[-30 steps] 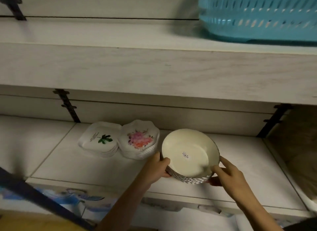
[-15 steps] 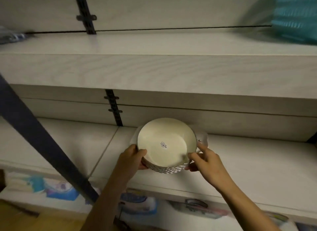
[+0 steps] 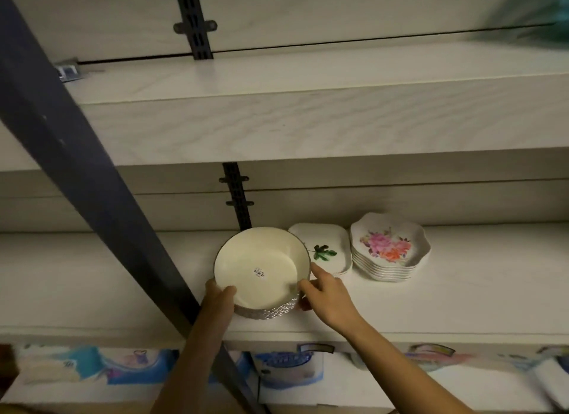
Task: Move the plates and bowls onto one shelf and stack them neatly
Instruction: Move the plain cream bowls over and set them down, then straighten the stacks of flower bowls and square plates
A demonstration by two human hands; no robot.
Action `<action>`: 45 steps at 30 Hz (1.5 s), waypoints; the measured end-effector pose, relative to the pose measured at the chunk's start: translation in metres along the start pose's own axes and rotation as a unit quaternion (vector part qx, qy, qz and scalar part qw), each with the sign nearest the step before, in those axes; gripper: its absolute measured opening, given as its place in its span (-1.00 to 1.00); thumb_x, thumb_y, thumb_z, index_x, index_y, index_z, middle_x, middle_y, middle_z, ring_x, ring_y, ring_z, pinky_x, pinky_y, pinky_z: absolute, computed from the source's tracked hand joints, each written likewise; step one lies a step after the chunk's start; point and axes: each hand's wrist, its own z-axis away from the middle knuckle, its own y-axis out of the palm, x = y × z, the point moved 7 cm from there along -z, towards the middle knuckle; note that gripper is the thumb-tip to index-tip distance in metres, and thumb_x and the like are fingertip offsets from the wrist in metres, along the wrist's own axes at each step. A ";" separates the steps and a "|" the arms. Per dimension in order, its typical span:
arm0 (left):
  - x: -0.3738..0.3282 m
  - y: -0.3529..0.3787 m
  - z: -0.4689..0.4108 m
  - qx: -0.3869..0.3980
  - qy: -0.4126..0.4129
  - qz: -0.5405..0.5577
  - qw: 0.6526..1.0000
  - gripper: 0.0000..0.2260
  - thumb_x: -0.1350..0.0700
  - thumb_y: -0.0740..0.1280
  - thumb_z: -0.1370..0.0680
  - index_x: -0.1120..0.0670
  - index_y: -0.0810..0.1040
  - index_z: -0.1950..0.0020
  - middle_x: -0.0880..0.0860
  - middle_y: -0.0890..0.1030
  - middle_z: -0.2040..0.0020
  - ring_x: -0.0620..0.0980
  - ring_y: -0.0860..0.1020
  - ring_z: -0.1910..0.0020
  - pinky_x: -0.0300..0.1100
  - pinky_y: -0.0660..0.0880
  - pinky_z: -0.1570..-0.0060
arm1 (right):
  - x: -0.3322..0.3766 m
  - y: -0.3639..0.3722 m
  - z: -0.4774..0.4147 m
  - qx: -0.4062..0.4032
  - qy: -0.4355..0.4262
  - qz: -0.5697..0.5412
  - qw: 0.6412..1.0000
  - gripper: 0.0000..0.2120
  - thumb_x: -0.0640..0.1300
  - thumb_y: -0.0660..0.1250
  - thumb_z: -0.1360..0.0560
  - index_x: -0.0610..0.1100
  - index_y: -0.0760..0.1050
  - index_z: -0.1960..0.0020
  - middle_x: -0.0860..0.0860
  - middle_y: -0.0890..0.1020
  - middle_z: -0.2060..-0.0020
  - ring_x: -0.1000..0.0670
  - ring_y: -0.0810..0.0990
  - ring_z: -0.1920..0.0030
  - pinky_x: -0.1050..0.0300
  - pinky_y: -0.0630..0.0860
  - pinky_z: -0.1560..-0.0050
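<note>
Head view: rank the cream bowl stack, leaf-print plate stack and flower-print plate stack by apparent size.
1. cream bowl stack, though nearest the camera.
2. flower-print plate stack.
3. leaf-print plate stack, partly hidden by the bowls, so second and third are unsure.

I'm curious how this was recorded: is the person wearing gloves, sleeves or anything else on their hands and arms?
No. The left hand and right hand are bare: no gloves, rings or watch visible. The left forearm and right forearm are uncovered too, with no sleeve in view.
</note>
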 end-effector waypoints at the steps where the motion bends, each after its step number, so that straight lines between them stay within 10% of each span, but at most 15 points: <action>1: 0.001 -0.001 -0.002 -0.009 -0.001 0.014 1.000 -0.58 0.26 0.17 -0.56 0.23 0.20 -0.42 0.28 0.39 -0.33 0.25 0.38 -0.30 0.01 0.37 -0.22 | 0.000 0.004 -0.002 0.001 0.007 0.000 1.000 -0.73 -0.12 0.16 -0.54 -0.10 0.44 -0.21 -0.07 0.69 0.32 -0.08 0.69 0.21 -0.04 0.61 -0.03; 23: 0.031 0.003 -0.023 -0.229 -0.068 0.206 0.949 -0.49 0.40 0.20 -0.47 0.13 0.26 -0.39 0.27 0.35 -0.38 0.30 0.40 -0.31 0.22 0.44 -0.23 | -0.031 0.051 -0.037 0.052 0.082 0.039 0.995 -0.52 0.03 0.24 -0.49 -0.15 0.31 -0.34 -0.19 0.69 0.05 -0.21 0.65 0.01 -0.07 0.55 -0.13; 34: -0.019 0.018 0.006 -0.262 0.208 -0.073 0.940 -0.58 0.37 0.30 -0.46 0.21 0.38 -0.31 0.19 0.33 -0.42 0.17 0.24 -0.44 0.17 0.25 -0.41 | -0.050 -0.040 -0.017 -0.017 0.069 -0.041 0.997 -0.88 -0.08 0.20 -0.57 -0.07 0.50 0.02 0.00 0.66 0.15 -0.07 0.70 0.22 -0.03 0.62 0.04; 38: -0.051 0.072 0.022 -0.154 0.265 -0.064 0.950 -0.72 0.33 0.26 -0.50 0.19 0.49 -0.20 0.15 0.49 -0.23 0.12 0.43 -0.26 -0.10 0.42 -0.21 | -0.059 -0.108 -0.011 -0.130 0.062 -0.024 0.989 -0.85 -0.10 0.21 -0.57 0.01 0.46 0.17 -0.05 0.66 0.16 -0.02 0.66 0.25 0.22 0.51 0.28; 41: -0.063 0.126 0.026 -0.030 0.260 -0.061 0.963 -0.80 0.28 0.22 -0.55 0.15 0.52 -0.13 0.08 0.54 -0.10 0.01 0.53 -0.06 -0.44 0.38 0.15 | -0.075 -0.158 -0.011 -0.237 0.076 0.023 0.968 -0.90 -0.09 0.27 -0.53 -0.12 0.47 0.03 -0.08 0.60 0.10 -0.10 0.59 0.12 0.06 0.49 0.13; 45: -0.054 0.210 0.025 0.160 0.171 -0.152 0.960 -0.84 0.08 0.20 -0.57 0.13 0.48 -0.06 0.11 0.54 0.00 0.02 0.57 0.05 -0.17 0.51 0.05 | -0.115 -0.197 -0.020 -0.291 0.139 0.075 0.944 -0.48 -0.24 0.36 -0.45 -0.31 0.28 -0.35 -0.26 0.41 -0.25 -0.27 0.45 -0.19 -0.12 0.39 -0.25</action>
